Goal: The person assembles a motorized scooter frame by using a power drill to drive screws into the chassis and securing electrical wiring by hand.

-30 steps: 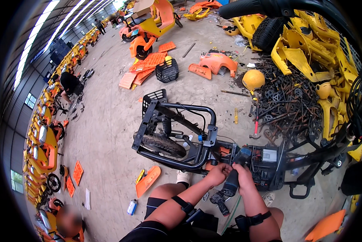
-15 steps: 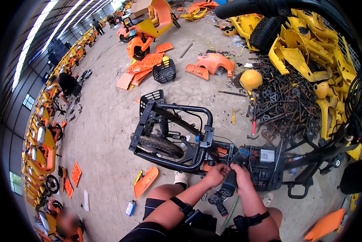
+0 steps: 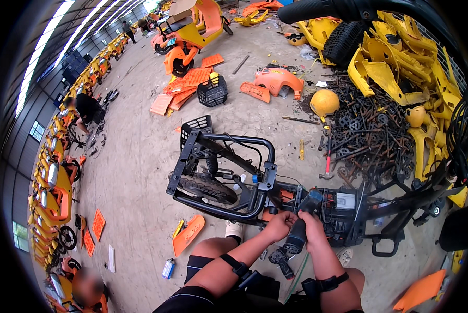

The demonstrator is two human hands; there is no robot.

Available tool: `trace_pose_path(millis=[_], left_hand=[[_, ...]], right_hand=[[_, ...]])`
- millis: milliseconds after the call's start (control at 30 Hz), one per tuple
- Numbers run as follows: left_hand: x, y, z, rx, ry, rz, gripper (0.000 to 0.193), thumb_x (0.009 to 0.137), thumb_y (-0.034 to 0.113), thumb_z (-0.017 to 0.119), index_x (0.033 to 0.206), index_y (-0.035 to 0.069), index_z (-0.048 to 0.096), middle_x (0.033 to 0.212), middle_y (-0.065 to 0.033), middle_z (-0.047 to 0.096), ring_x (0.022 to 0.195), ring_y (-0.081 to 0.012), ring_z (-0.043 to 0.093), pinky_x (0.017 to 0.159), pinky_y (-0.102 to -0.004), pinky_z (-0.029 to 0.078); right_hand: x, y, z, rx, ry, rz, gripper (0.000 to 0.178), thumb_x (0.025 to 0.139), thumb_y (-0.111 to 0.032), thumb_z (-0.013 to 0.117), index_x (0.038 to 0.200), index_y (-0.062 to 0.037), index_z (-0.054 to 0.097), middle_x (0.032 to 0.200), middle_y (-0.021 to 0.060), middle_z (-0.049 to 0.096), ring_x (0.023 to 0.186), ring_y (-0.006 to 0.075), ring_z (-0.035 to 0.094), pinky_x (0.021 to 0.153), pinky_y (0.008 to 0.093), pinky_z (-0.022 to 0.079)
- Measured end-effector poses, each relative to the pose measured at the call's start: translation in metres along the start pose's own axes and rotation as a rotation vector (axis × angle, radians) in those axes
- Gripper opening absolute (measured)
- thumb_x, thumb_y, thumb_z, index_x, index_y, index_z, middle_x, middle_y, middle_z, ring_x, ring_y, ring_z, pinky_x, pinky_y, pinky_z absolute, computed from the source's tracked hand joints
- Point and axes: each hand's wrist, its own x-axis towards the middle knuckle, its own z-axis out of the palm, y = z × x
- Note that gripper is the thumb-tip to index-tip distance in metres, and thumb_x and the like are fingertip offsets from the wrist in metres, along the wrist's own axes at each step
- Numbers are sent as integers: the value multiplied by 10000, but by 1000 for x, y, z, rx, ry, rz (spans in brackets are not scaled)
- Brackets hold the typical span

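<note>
My right hand (image 3: 312,229) is wrapped round a dark power tool (image 3: 298,232) with a long, thick cylindrical body. The tool's head rests over the middle of a stripped scooter frame (image 3: 262,201) made of black tubes. Close against the tool's left side is my left hand (image 3: 280,226), fingers bent and pressed together; what they pinch, if anything, is hidden. Just right of the tool, the frame carries an open compartment (image 3: 344,201) with wiring and a silver box. Below my hands, a black pistol-grip power tool (image 3: 283,262) lies on the floor between my legs.
Rusty metal parts (image 3: 369,130) and yellow body panels (image 3: 385,68) are heaped at the right. A red-handled hammer (image 3: 327,161) lies beside the heap. An orange panel (image 3: 188,236) and a spray can (image 3: 168,268) are at my left. Scooters line the left wall; people crouch nearby.
My hands, the power tool and the scooter frame keep their places. Far off at the upper left, a standing person has shifted slightly.
</note>
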Motion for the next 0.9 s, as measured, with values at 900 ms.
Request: trace_pose_path(millis=[900], left_hand=[[-1, 1, 0, 2, -23, 11, 224, 882, -7, 682, 1091, -20, 605, 1005, -60, 668, 896, -110, 623, 807, -266, 520]], right_hand=[[15, 13, -14, -50, 30, 7, 294, 869, -215, 656, 1093, -37, 588, 890, 67, 620, 734, 178, 641, 645, 312, 536]])
